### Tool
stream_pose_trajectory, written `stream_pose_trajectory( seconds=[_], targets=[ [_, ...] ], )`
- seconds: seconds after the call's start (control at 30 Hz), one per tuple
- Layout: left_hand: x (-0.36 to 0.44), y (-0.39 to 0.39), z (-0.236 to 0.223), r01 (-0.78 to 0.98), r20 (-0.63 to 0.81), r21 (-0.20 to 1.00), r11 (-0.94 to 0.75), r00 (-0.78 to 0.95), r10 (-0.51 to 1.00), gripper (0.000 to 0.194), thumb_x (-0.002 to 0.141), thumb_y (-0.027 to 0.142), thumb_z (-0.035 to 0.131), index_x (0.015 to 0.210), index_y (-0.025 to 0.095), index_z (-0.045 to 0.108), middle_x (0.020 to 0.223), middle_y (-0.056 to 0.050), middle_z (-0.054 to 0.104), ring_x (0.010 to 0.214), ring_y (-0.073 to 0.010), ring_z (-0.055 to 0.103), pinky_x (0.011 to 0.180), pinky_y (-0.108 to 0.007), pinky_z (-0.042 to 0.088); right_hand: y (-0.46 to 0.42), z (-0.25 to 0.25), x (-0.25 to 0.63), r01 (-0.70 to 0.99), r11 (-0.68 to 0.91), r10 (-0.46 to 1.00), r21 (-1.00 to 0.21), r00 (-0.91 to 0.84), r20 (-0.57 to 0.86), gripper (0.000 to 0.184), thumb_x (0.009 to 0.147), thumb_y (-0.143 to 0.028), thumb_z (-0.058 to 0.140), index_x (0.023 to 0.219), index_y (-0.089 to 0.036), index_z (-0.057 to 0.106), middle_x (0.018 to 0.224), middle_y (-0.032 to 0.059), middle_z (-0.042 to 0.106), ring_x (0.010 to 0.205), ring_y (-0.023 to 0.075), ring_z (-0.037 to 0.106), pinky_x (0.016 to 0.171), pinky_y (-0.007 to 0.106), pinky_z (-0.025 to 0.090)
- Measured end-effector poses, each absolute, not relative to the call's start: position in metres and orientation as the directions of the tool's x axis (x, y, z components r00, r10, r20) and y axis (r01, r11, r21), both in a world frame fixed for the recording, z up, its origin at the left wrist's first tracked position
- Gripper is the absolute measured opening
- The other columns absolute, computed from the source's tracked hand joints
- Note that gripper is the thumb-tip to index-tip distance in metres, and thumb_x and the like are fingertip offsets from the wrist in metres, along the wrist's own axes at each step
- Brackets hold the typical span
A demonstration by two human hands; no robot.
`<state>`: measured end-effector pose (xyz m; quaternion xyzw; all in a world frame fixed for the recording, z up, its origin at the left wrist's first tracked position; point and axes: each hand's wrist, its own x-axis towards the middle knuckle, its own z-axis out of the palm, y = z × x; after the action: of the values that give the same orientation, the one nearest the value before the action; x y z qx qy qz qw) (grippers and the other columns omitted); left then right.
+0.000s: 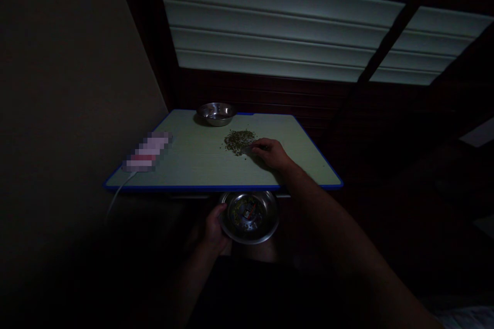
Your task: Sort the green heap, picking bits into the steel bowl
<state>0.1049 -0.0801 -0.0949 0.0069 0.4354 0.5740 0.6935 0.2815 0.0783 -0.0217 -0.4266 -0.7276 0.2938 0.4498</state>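
Observation:
My left hand (216, 227) is closed on the rim of a shiny metal bowl (250, 239), held just below the table's front edge. Some small greenish grains and a dark and reddish patch show inside that bowl. Over the table, my right hand (270, 153) has its fingers pinched at the right edge of a spread pile of small dark-green grains (237, 140). A small pale, see-through piece (247, 150) shows at its fingertips; its kind is too dim to make out.
The light-topped table (193, 167) has a blue edge. A second metal bowl (216, 114) stands at its back. On the left lies a blurred-out pinkish object (147, 151) with a white cable (120, 188). A wall and slatted panels border the table; the room is dark.

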Motion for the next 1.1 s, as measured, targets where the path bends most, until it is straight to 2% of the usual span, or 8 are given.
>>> stream_pose_trajectory(
  seconds=[0.23, 0.63, 1.1],
  targets=[
    [0.1039, -0.0797, -0.0954, -0.795, -0.598, 0.495, 0.351, -0.018, 0.801, 0.013, 0.067, 0.021, 0.061, 0.073, 0.014, 0.071, 0.067, -0.007, 0.072, 0.065, -0.0221, 0.068, 0.063, -0.033, 0.054, 0.0764, -0.0186, 0.2807, 0.353, 0.441, 0.897, -0.825, -0.21, 0.39, 0.013, 0.073, -0.025, 0.063, 0.078, -0.017, 0.072, 0.08, 0.0044, 0.072, 0.077, 0.0169, 0.063, 0.079, 0.033, 0.049],
    [0.1038, -0.0795, -0.0958, -0.788, -0.591, 0.507, 0.349, -0.022, 0.807, 0.014, 0.068, 0.021, 0.062, 0.074, 0.013, 0.071, 0.07, -0.008, 0.073, 0.066, -0.0223, 0.068, 0.064, -0.032, 0.055, 0.0765, -0.0191, 0.2818, 0.352, 0.458, 0.888, -0.816, -0.234, 0.397, 0.013, 0.071, -0.023, 0.065, 0.079, -0.017, 0.074, 0.083, 0.0053, 0.073, 0.079, 0.0166, 0.063, 0.082, 0.033, 0.049],
    [0.1025, -0.0786, -0.1014, -0.784, -0.582, 0.517, 0.342, -0.029, 0.813, 0.013, 0.065, 0.022, 0.064, 0.073, 0.014, 0.07, 0.068, -0.007, 0.072, 0.067, -0.0226, 0.067, 0.064, -0.033, 0.053, 0.0716, -0.013, 0.2784, 0.308, 0.361, 0.93, -0.88, -0.189, 0.316, 0.014, 0.065, -0.027, 0.063, 0.071, -0.016, 0.069, 0.072, 0.0029, 0.069, 0.07, 0.0155, 0.059, 0.073, 0.031, 0.048]
  ],
)
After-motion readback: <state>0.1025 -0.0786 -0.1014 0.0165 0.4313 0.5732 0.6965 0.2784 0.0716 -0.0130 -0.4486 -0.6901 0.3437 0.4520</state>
